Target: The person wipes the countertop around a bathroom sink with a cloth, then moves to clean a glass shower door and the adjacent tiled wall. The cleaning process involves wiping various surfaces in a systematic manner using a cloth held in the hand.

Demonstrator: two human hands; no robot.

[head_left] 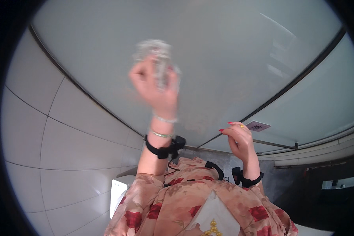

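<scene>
My left hand is raised in front of a large frosted glass panel. Its fingers are closed round a crumpled grey-white cloth, and both hand and cloth are smeared by motion. The cloth appears to be against the glass, though the contact itself is hard to make out. Lower and to the right, my right hand hangs in the air near the dark frame strip. Its fingers are loosely bent and apart, with nothing seen in them.
Dark frame strips edge the glass on both sides. A tiled wall stands at the left, with a white object below it. On the right panel are a small pinkish sign and a metal bar.
</scene>
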